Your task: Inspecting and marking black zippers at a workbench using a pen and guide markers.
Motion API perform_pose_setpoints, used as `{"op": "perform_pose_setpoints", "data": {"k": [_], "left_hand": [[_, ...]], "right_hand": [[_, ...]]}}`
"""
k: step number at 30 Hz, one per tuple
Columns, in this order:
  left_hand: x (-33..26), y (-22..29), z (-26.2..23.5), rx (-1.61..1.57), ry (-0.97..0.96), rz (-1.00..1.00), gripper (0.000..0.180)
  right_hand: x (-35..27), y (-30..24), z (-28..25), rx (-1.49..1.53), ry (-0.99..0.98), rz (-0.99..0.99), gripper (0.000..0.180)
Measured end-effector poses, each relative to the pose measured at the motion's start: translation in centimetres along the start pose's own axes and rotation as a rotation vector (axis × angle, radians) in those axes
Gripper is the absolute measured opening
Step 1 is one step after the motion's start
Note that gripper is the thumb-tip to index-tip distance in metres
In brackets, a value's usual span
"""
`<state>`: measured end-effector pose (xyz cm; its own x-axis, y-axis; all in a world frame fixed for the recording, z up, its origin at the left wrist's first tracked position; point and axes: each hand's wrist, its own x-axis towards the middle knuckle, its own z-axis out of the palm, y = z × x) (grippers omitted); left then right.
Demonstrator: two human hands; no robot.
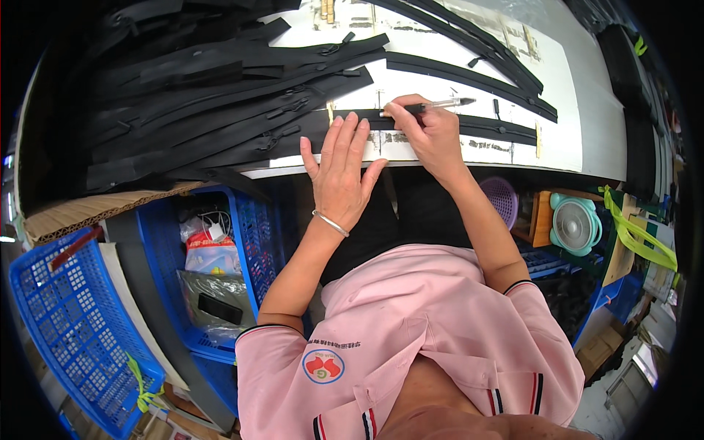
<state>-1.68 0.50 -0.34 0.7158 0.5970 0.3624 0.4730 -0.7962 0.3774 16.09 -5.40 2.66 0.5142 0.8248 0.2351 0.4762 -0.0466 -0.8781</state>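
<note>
A long black zipper (pixel 506 130) lies across the white marked board (pixel 565 150) near the table's front edge. My left hand (pixel 341 172) rests flat on it, fingers stretched out and thumb apart. Just to the right, my right hand (pixel 438 147) is closed round a pen (pixel 451 103) with a clear and black barrel. Its tip end is at the zipper's upper edge, close to my left fingertips. Behind it lies another black zipper (pixel 469 73). Several more black zippers with dangling pulls (pixel 213 110) overlap in a heap on the left.
Below the table on the left are a blue crate (pixel 253 242) with bags and a phone (pixel 220 309), and another blue basket (pixel 66 323). A turquoise fan (pixel 576 224) and a purple basket (pixel 500 202) stand at the right. Black material (pixel 631 95) lies along the right side.
</note>
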Motion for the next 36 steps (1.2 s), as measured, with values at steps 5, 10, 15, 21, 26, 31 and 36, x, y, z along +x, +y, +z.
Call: {"op": "perform_pose_setpoints", "data": {"k": [5,10,15,21,26,31,36], "left_hand": [[0.0,0.0,0.0,-0.005,-0.001,0.001,0.064],[-0.1,0.0,0.0,0.004,0.007,-0.002,0.064],[0.1,0.1,0.2,-0.016,-0.003,-0.001,0.064],[0.2,0.2,0.2,0.004,0.003,0.009,0.064],[0.0,0.1,-0.2,0.024,-0.025,0.001,0.066],[0.1,0.3,-0.3,0.036,-0.075,-0.013,0.066],[0.5,2.5,0.2,-0.038,-0.014,0.027,0.073]], "right_hand": [[-0.1,-0.1,-0.4,0.025,-0.106,0.05,0.017],[-0.2,0.4,-0.1,-0.039,-0.117,-0.012,0.018],[-0.2,-0.1,-1.2,0.099,-0.12,0.121,0.015],[-1.6,1.0,-7.3,0.14,0.245,0.009,0.015],[-2.3,3.9,-8.6,-0.004,0.274,0.113,0.015],[-2.3,4.5,-8.4,0.013,0.278,0.107,0.017],[-2.4,4.6,-8.5,0.009,0.269,0.091,0.019]]}}
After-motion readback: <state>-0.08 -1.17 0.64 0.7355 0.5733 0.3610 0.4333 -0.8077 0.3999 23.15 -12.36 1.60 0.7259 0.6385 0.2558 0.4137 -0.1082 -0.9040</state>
